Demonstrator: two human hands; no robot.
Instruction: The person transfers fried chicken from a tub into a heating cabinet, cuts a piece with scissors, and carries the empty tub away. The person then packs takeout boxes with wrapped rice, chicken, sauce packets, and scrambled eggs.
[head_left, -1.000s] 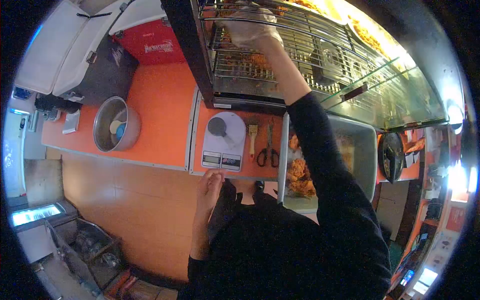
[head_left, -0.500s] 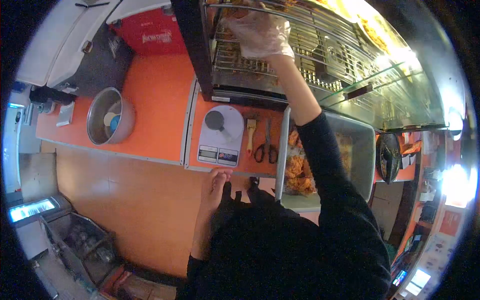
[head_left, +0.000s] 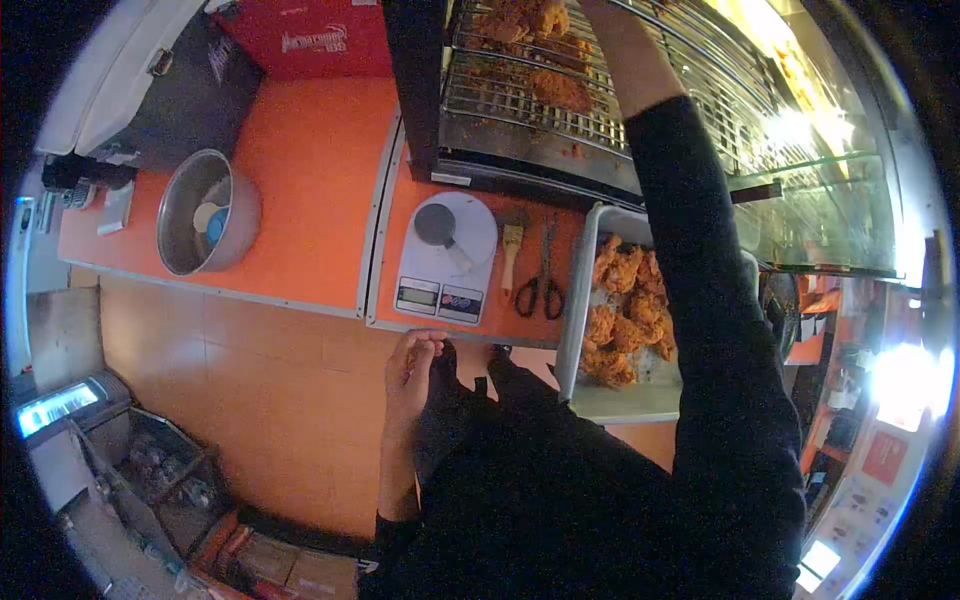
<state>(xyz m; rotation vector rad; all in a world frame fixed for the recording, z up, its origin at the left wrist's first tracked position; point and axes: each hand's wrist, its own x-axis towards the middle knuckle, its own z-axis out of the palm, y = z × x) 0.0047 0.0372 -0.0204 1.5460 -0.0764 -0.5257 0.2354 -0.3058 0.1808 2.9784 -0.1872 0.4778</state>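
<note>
My left hand (head_left: pixel 408 368) hangs near the front edge of the orange counter, below a kitchen scale (head_left: pixel 446 262). Its fingers are curled together and nothing shows in them. My right forearm (head_left: pixel 640 65) reaches up into a warming cabinet with wire racks (head_left: pixel 500 115), and the hand itself lies past the top of the view. Pieces of fried chicken (head_left: pixel 560 90) rest on those racks. Beneath my right sleeve stands a metal tray (head_left: pixel 580 300) of more fried chicken (head_left: pixel 628 315), partly hidden by the arm.
Between scale and tray lie a brush (head_left: pixel 511 255) and black-handled scissors (head_left: pixel 540 296). A metal pot (head_left: pixel 240 225) stands on the left counter, with a red box (head_left: pixel 305 40) behind it. The cabinet's glass panel (head_left: pixel 830 220) juts out at right.
My right hand, in a clear plastic glove earlier, has moved up and right, out of view. More chicken shows on the racks and in the tray. My left hand stays curled near the counter edge.
</note>
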